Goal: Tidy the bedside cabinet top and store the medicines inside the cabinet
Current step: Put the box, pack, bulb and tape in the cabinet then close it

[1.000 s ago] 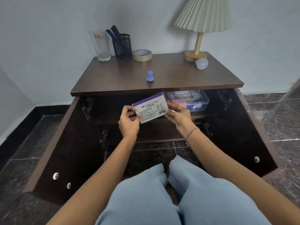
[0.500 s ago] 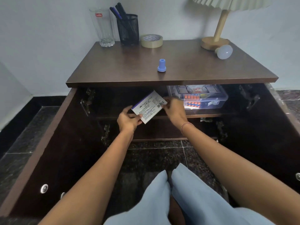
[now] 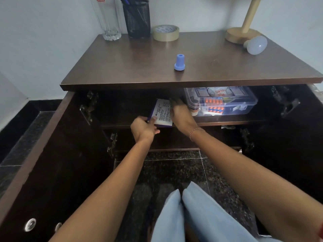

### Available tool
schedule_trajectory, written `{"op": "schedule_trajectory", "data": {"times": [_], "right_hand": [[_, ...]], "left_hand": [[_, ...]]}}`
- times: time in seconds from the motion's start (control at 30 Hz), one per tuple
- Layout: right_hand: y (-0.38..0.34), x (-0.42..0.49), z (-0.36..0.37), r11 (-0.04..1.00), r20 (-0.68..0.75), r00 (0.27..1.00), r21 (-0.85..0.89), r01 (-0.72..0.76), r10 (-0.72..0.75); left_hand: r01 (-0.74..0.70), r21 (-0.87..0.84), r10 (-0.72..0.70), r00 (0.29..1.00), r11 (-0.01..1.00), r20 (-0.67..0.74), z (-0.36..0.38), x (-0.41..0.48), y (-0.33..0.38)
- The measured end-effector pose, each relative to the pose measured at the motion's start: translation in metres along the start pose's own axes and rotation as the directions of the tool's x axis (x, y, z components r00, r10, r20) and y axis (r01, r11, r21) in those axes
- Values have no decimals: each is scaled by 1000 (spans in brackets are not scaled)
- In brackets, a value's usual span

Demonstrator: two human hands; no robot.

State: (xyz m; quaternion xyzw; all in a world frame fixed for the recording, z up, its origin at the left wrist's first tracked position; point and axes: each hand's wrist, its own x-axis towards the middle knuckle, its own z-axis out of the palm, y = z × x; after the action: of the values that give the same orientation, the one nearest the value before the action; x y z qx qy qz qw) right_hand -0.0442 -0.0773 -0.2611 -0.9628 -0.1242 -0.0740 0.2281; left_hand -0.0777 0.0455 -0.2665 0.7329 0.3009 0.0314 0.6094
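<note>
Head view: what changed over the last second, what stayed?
The white-and-purple cardboard box went forward from outside the cabinet into its upper shelf, turning end-on beside the clear plastic medicine case. The left hand and right hand keep their grip on it. The blue plastic cap and beige tape roll stay on the cabinet top.

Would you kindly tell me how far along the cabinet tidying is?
Done: the clear medicine box sits on the inner shelf. In hand: the left hand grips a white-and-purple carton, right hand touching it, at the shelf beside that box. Remaining: the blue cap and loose bulb sit on the cabinet top.
</note>
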Motion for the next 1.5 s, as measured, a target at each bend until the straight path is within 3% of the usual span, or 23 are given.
{"op": "schedule_trajectory", "data": {"times": [0.03, 0.07, 0.13, 0.17, 0.23, 0.3, 0.5, 0.63, 0.8, 0.97, 1.07, 1.17, 1.3, 1.5], "right_hand": [[-1, -7, 2, 999, -20, 999, -17, 40, -40], [-3, -15, 4, 996, -40, 996, -44, 79, -81], [-6, -31, 9, 988, -72, 989, -91, 126, -132], [-7, -38, 12, 984, -80, 986, -111, 138, -147], [-8, -48, 18, 973, -79, 983, -173, 153, -169], [-6, -53, 21, 969, -59, 987, -207, 134, -149], [-3, -38, 16, 958, 49, 984, -224, 178, -171], [0, -24, 14, 961, 104, 981, -208, 184, -165], [1, -14, 17, 980, 121, 987, -150, 127, -109], [0, -16, 14, 956, 143, 979, -235, 176, -145], [-4, -33, 10, 958, 81, 979, -205, 202, -189], [-11, -58, 1, 941, -79, 953, -198, 273, -293], [-26, -75, -23, 903, -262, 871, -235, 360, -415], [-46, -65, -84, 899, -474, 763, -238, 368, -439]], "left_hand": [[-99, 224, 114, 992, 969, -55, -1, -3, -2], [-224, 463, 294, 952, 858, -85, -3, -6, -5], [-490, 709, 665, 746, 508, 39, -11, -13, -11], [-592, 732, 756, 634, 337, 164, -13, -15, -13], [-719, 688, 774, 492, 102, 399, -13, -15, -18], [-747, 664, 731, 469, 29, 496, -11, -15, -24], [-669, 742, 677, 530, -35, 510, -9, -9, -23], [-639, 769, 621, 598, -13, 507, -3, -1, -13], [-645, 764, 568, 636, 19, 523, 5, 9, -9], [-644, 764, 549, 649, 29, 526, 3, 7, -7], [-658, 752, 642, 566, -26, 517, -11, -2, -11], [-692, 719, 744, 449, -61, 496, -29, -16, -7], [-766, 643, 841, 343, -8, 419, -45, -47, 20], [-827, 562, 934, 219, 24, 282, -54, -89, 77]]}}
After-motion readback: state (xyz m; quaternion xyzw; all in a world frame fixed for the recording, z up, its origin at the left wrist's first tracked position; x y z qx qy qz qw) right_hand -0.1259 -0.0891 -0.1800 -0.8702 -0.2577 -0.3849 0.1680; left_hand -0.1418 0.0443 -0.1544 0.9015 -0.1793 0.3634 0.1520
